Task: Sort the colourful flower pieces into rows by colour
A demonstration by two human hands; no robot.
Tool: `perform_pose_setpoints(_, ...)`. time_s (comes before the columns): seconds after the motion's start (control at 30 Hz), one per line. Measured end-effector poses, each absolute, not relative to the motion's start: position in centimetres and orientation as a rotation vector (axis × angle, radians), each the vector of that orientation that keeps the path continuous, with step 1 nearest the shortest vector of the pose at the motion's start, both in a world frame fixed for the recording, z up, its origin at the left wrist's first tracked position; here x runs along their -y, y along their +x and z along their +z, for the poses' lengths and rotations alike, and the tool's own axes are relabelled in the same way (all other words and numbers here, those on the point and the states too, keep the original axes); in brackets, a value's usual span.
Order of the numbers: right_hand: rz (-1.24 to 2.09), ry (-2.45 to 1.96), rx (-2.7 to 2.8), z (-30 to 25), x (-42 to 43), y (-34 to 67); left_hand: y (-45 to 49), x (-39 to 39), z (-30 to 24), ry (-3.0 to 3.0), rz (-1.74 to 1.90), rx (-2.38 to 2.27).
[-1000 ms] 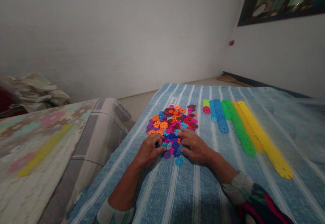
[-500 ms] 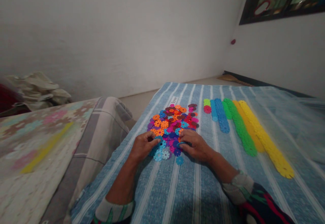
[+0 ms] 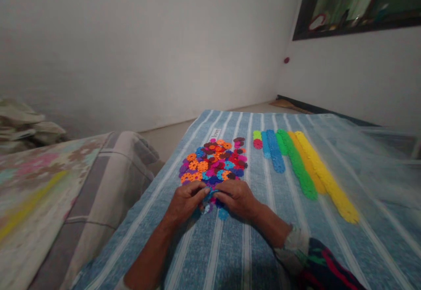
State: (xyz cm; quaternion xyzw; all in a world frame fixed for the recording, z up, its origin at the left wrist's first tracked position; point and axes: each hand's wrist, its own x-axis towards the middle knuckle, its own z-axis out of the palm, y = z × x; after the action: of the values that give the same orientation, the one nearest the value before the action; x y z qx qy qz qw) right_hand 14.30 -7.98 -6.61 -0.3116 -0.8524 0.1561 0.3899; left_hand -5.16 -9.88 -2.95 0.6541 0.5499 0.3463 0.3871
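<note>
A pile of small flower-shaped plastic discs [image 3: 215,160] in orange, purple, pink, red and blue lies on a blue striped cloth [image 3: 250,246]. My left hand [image 3: 186,201] and my right hand [image 3: 236,198] meet at the pile's near edge, fingertips pinched together over light blue discs [image 3: 210,196]. One loose blue disc [image 3: 223,213] lies just under my right hand. Which disc each hand grips is hidden by the fingers.
To the right lie sorted rows of discs: yellow [image 3: 324,176], green [image 3: 297,163], blue [image 3: 272,150], and a short lime and red pair [image 3: 257,139]. A folded patterned blanket [image 3: 82,193] lies on the left. White walls stand behind, with a dark-framed picture [image 3: 358,5] at upper right.
Both hands have drawn closer together at the pile's near edge, gathering the light blue discs that lay spread between them. The camera has swung slightly right.
</note>
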Motion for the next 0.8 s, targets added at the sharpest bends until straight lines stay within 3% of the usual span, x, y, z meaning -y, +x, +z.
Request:
perform_pose_setpoints(0.37,0.464,-0.865,2.152,-6.5,7.4,14.0,-4.5,9.5,-4.1,1.536,0.905,-1.163)
perform_pose_setpoints(0.8,0.419,-1.048,2.234,-6.1,7.8,12.8,-3.7,9.2,-3.9,1.452,0.927,-1.231)
